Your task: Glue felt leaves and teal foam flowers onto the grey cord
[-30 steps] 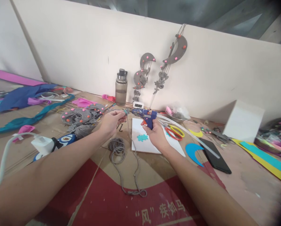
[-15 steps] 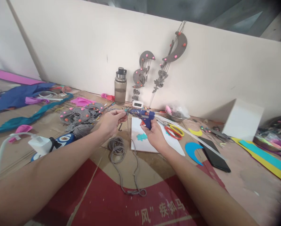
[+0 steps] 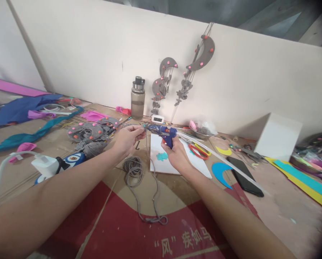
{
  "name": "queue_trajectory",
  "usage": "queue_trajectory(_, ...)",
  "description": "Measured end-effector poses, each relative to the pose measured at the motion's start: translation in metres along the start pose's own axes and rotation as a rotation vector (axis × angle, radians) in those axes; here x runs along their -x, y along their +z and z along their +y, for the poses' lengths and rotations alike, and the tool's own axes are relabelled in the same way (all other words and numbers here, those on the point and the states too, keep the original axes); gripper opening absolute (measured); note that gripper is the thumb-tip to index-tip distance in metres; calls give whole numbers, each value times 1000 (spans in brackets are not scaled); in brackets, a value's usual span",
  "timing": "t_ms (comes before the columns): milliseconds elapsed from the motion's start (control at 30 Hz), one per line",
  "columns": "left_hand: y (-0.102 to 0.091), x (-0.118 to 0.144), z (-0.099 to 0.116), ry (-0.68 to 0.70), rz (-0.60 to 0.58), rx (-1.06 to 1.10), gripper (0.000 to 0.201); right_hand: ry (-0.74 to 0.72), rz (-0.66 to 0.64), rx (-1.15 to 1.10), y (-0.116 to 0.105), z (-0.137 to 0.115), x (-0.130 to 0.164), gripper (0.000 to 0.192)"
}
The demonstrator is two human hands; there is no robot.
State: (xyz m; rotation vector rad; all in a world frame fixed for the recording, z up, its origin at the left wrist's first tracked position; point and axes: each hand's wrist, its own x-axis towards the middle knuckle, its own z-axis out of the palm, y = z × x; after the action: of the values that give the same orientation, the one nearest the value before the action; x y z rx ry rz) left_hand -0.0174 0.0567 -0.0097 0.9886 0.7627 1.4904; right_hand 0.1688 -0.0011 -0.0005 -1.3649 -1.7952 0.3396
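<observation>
A cardboard-covered workbench [image 3: 69, 169] runs along a pale wall [image 3: 96, 54], where two grey crescent hangings [image 3: 201, 54] studded with pink dots are pinned up, probably as finished pieces kept clear of the clutter. A white box [image 3: 278, 137] stands at the right, with strips of coloured foam [image 3: 303, 180] beyond it; at the left lie blue cloth [image 3: 21, 109] and a heap of grey dotted cut-outs [image 3: 89, 131], all within arm's reach. A water bottle [image 3: 137, 99] stands upright against the wall. Nearer in, a white sheet [image 3: 174, 162] bearing a teal shape lies under the working spot — likely to catch drips — beside a dark phone [image 3: 244, 176], a blue crescent [image 3: 221, 172] and scissors [image 3: 200, 150]. The right hand [image 3: 177, 156] is wrapped around the grip of a blue glue gun [image 3: 163, 132], nozzle aimed left. The left hand [image 3: 128, 138] pinches a small piece at the top end of a grey cord [image 3: 150, 180], held right at the nozzle so the two meet in the air; the cord trails down to a coil [image 3: 134, 167] on the bench.
</observation>
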Motion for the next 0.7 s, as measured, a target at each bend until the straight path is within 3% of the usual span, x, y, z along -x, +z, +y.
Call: queue_trajectory(700, 2, 1, 2, 5, 16, -7, 21, 17, 3, -10, 0, -1, 2, 16)
